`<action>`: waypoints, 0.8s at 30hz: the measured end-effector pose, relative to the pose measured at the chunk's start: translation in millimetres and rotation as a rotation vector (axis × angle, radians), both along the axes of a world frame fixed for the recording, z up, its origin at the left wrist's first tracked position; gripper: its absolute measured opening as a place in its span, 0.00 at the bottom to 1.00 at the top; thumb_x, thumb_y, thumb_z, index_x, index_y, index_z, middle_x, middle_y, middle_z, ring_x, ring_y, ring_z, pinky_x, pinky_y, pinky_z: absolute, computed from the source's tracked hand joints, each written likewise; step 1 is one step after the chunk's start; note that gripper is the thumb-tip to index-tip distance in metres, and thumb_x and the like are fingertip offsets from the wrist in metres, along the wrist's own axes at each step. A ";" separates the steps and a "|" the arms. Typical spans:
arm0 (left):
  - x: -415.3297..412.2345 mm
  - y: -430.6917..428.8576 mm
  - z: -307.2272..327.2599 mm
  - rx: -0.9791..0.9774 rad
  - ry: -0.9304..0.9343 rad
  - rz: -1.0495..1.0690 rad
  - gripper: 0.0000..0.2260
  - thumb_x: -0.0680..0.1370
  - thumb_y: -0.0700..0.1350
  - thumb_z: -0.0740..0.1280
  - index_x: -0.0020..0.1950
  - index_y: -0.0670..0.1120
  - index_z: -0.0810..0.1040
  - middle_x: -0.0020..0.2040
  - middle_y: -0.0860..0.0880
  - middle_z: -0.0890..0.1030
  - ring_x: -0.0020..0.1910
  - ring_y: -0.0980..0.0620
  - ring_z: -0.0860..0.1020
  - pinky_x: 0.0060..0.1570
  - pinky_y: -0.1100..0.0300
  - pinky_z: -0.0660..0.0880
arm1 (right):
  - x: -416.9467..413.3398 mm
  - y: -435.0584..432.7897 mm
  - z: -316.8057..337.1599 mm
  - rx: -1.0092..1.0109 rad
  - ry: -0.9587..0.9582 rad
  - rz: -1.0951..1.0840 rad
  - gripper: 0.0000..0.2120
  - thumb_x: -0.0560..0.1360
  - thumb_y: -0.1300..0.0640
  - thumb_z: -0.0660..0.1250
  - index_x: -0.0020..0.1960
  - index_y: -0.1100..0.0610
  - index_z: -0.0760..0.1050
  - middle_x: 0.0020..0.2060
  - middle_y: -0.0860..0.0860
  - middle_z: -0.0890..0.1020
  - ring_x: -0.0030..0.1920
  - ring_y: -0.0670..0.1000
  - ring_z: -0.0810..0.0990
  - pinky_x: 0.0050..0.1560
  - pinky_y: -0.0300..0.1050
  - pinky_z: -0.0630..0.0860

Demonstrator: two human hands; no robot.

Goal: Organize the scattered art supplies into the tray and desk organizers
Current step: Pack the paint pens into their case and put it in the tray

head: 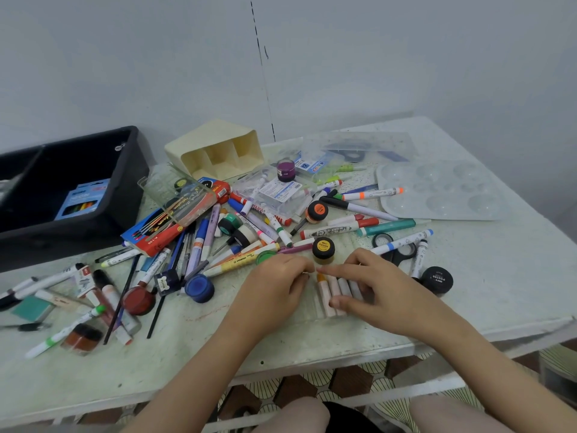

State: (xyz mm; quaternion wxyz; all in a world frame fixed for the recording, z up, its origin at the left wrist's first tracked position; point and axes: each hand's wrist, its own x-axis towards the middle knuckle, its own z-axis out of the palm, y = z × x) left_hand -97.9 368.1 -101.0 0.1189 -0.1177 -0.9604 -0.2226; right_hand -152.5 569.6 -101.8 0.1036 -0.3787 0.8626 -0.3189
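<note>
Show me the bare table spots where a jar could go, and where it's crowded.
Bare: the front strip between the brown jar and the left arm; the right side, below the palette and beyond the black jar. Crowded: the pile from the tray to the palette, and around the markers in the right hand.

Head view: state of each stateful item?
black tray, open, blue pack inside
cream organizer, tipped on its side, compartments empty
yellow paint jar, upright, capped
pale markers, bundled, under right hand
right hand, grips markers
left hand, curled at markers' top, grip unclear
</note>
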 end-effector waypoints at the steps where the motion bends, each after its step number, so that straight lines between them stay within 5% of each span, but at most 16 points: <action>1: 0.5 -0.1 0.1 0.003 0.005 0.001 0.06 0.75 0.36 0.67 0.49 0.44 0.81 0.45 0.50 0.82 0.45 0.52 0.79 0.44 0.60 0.75 | 1.2 -0.3 0.4 0.002 0.005 -0.003 0.20 0.73 0.41 0.66 0.65 0.36 0.71 0.46 0.40 0.68 0.41 0.40 0.71 0.39 0.32 0.66; 10: 1.0 -0.4 0.7 -0.001 0.029 -0.025 0.06 0.74 0.36 0.68 0.48 0.44 0.82 0.44 0.50 0.83 0.45 0.53 0.79 0.44 0.58 0.77 | 6.4 -3.3 0.2 0.040 0.032 -0.027 0.19 0.70 0.41 0.69 0.60 0.39 0.75 0.47 0.40 0.67 0.46 0.31 0.68 0.39 0.27 0.64; 13: 4.5 -3.2 -0.9 0.023 0.001 -0.059 0.08 0.75 0.46 0.68 0.52 0.47 0.82 0.49 0.53 0.81 0.50 0.58 0.76 0.50 0.64 0.74 | 4.3 -2.2 -0.7 0.013 0.017 -0.023 0.20 0.70 0.43 0.70 0.62 0.39 0.74 0.47 0.38 0.68 0.47 0.32 0.68 0.41 0.26 0.64; 17: 13.4 -7.2 -5.2 0.032 -0.104 -0.099 0.24 0.73 0.63 0.64 0.62 0.49 0.78 0.59 0.55 0.77 0.58 0.60 0.72 0.57 0.66 0.69 | -1.4 1.5 -0.3 0.026 0.013 -0.025 0.21 0.72 0.46 0.69 0.64 0.43 0.74 0.46 0.35 0.68 0.45 0.33 0.70 0.46 0.32 0.67; 24: 12.4 -8.1 -6.7 -0.023 -0.065 -0.108 0.20 0.75 0.60 0.63 0.59 0.49 0.80 0.57 0.51 0.78 0.56 0.56 0.74 0.52 0.63 0.73 | -1.3 1.2 1.2 0.085 0.094 -0.043 0.20 0.72 0.44 0.69 0.63 0.43 0.75 0.47 0.39 0.68 0.48 0.39 0.69 0.49 0.39 0.69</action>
